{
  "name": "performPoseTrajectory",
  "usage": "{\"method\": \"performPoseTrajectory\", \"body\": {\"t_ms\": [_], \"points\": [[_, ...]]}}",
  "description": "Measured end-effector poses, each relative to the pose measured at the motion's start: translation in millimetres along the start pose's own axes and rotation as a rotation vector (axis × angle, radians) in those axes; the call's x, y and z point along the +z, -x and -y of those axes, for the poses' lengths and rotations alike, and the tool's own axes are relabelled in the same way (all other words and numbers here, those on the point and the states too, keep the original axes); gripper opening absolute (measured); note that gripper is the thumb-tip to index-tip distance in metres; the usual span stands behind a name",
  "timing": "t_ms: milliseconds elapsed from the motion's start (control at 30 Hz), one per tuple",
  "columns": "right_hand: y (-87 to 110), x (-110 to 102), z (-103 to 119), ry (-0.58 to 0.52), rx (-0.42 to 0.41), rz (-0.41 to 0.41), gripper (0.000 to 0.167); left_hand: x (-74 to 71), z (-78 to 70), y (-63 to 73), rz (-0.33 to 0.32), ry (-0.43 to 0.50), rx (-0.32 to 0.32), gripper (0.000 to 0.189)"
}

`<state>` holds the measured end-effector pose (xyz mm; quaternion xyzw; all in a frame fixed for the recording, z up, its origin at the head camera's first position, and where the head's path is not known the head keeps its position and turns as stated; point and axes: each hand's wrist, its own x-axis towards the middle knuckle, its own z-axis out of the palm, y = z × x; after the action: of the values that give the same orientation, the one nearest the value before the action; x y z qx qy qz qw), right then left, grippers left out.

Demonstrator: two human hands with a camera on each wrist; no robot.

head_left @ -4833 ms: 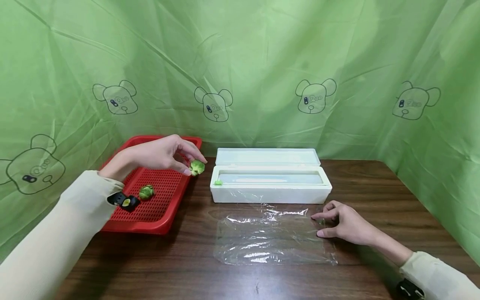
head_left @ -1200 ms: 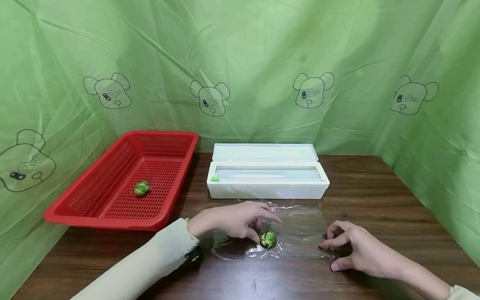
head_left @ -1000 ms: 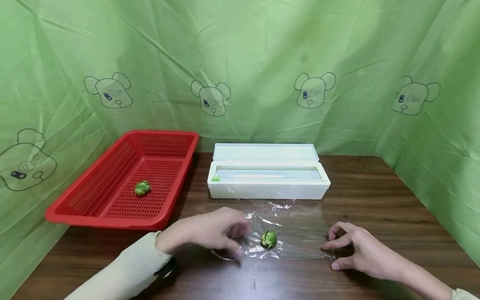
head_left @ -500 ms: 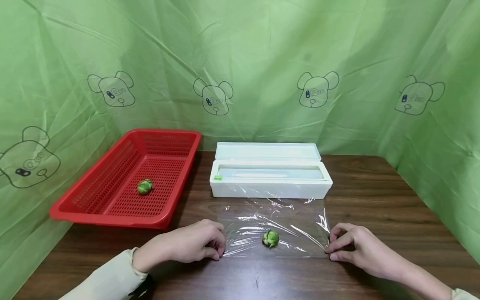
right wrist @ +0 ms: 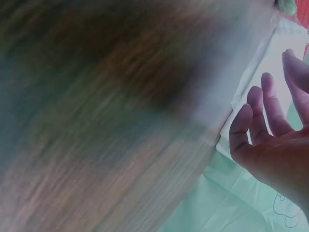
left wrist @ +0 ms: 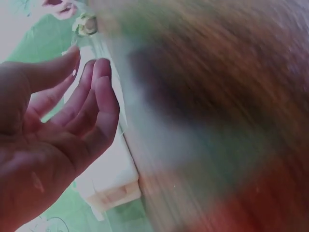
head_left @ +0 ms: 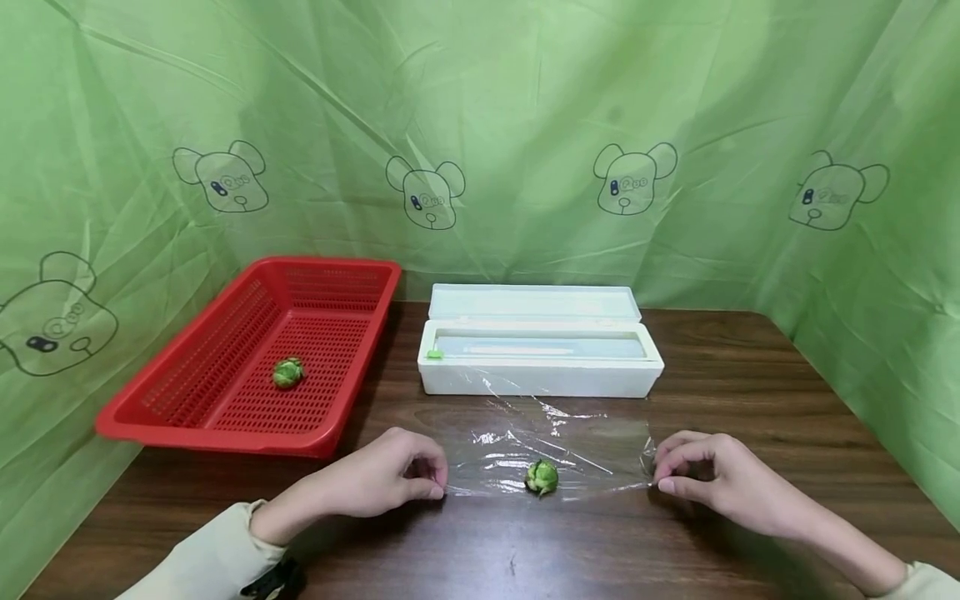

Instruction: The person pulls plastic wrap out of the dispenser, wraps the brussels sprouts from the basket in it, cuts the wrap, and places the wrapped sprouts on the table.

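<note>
A clear sheet of plastic wrap (head_left: 600, 446) stretches from the front of a white wrap dispenser box (head_left: 540, 379) toward me. My left hand (head_left: 382, 475) pinches its near left corner between thumb and fingers. At the near right corner, my right hand (head_left: 723, 479) pinches the film the same way. One Brussels sprout (head_left: 542, 477) sits on the film close to its near edge, midway between the hands. In the left wrist view the sprout (left wrist: 87, 24) shows beyond the left hand's fingertips.
At the left stands a red perforated basket (head_left: 330, 417) with another Brussels sprout (head_left: 288, 372) in it. The dispenser's lid (head_left: 534, 302) is raised at the back, and a small green slider (head_left: 435, 354) sits on its left end. Green cloth (head_left: 525, 100) surrounds the wooden table (head_left: 750, 375).
My left hand carried a sprout from the basket onto the film, let go, and moved left to the corner. Both hands now pinch the near corners, and the near edge has risen slightly.
</note>
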<state>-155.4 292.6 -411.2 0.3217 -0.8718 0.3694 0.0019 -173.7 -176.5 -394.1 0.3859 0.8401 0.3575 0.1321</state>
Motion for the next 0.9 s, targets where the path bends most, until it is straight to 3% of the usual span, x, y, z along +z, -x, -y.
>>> {"method": "performPoseTrajectory", "body": {"t_ms": [300, 567, 733, 900], "points": [[-5.8, -4.2, -7.3, -0.052, 0.079, 0.043, 0.015, 0.9, 2.6, -5.1, -0.093, 0.129, -0.127, 0.016], [-14.3, -1.9, -8.6, -0.081, 0.138, 0.045, 0.01, 1.4, 1.5, -7.7, -0.14, 0.167, -0.215, 0.013], [-18.7, 1.1, -8.7, -0.105, 0.174, 0.038, 0.006, 1.2, 3.5, -9.1, -0.169, 0.112, -0.233, 0.015], [-21.8, 4.0, -9.3, -0.044, 0.198, 0.02, 0.007, 0.4, 2.5, -11.0, -0.195, -0.03, -0.235, 0.015]]}}
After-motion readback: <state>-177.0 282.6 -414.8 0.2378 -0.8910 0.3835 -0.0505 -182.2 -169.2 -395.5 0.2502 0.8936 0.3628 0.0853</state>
